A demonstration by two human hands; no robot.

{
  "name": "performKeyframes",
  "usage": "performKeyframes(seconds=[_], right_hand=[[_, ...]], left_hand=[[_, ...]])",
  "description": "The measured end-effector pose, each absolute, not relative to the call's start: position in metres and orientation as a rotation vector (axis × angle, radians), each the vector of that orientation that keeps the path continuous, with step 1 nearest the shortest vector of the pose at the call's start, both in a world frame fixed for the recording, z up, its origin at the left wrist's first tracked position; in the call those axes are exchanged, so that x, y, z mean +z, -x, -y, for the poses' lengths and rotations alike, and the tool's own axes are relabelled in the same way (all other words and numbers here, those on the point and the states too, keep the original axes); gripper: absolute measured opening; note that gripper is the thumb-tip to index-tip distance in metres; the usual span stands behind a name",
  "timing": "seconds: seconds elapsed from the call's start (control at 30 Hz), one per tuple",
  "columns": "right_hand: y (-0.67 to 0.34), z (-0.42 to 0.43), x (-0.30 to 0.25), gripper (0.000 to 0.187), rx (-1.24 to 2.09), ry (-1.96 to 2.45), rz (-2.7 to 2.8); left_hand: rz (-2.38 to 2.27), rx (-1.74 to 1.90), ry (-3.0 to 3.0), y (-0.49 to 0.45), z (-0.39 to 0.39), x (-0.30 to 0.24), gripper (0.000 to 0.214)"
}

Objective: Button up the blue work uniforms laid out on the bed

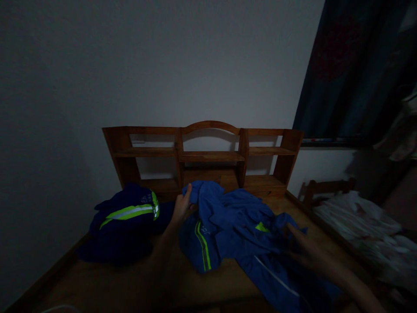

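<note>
A crumpled blue garment with yellow-green trim, pale lettering and a thin white line along its lower right part lies spread over the wooden surface. My left hand is closed on its upper left edge, thumb up, lifting the cloth a little. At the right side of the same garment, my right hand has its fingers closed around a fold; they are dim and partly hidden by cloth. Left of my left arm sits a darker blue garment in a heap, with a yellow-green and silver reflective band.
A wooden shelf unit with an arched top stands against the wall behind the wooden surface. To the right are a wooden chair back, pale plastic bags and a dark curtain. The room is dim.
</note>
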State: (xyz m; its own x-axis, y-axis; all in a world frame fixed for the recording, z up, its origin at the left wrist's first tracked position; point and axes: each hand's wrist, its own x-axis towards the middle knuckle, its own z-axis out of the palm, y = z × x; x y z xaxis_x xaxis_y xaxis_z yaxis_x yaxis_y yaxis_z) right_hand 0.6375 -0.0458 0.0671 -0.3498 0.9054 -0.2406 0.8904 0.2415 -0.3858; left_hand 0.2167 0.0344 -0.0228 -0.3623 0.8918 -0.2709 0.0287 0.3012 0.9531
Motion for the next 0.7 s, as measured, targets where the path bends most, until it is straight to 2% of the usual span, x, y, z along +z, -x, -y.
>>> performKeyframes(seconds=[0.1, 0.2, 0.27, 0.33, 0.4, 0.47, 0.53, 0.63, 0.7], right_hand=[[-0.645, 0.051, 0.057, 0.049, 0.839, 1.846, 2.411], [-0.648, 0.047, 0.049, 0.058, 0.730, 1.887, 2.453], [-0.649, 0.044, 0.048, 0.065, 0.660, 1.873, 2.502], [-0.651, 0.040, 0.050, 0.069, 0.603, 1.849, 2.517], [-0.656, 0.038, 0.055, 0.067, 0.599, 1.837, 2.485], [-0.666, 0.034, 0.061, 0.061, 0.655, 1.826, 2.437], [-0.680, 0.031, 0.064, 0.057, 0.732, 1.841, 2.387], [-0.704, 0.028, 0.058, 0.055, 0.758, 1.927, 2.325], [-0.719, 0.026, 0.052, 0.043, 0.747, 1.976, 2.312]], left_hand=[[-2.014, 1.245, -1.028, -0.198, -0.024, -0.018, 0.044], [-2.277, 1.440, -1.394, -0.210, -0.013, 0.001, 0.051], [-2.080, 1.352, -1.803, -0.231, -0.005, 0.014, 0.046], [-1.679, 1.043, -2.180, -0.254, 0.003, 0.019, 0.044], [-1.345, 0.710, -2.356, -0.270, 0.008, 0.014, 0.059], [-1.202, 0.493, -2.358, -0.277, 0.009, 0.001, 0.080], [-1.138, 0.365, -2.281, -0.276, 0.004, -0.012, 0.086], [-1.013, 0.327, -2.165, -0.272, -0.006, -0.022, 0.053], [-0.980, 0.421, -2.112, -0.270, -0.011, -0.017, 0.031]])
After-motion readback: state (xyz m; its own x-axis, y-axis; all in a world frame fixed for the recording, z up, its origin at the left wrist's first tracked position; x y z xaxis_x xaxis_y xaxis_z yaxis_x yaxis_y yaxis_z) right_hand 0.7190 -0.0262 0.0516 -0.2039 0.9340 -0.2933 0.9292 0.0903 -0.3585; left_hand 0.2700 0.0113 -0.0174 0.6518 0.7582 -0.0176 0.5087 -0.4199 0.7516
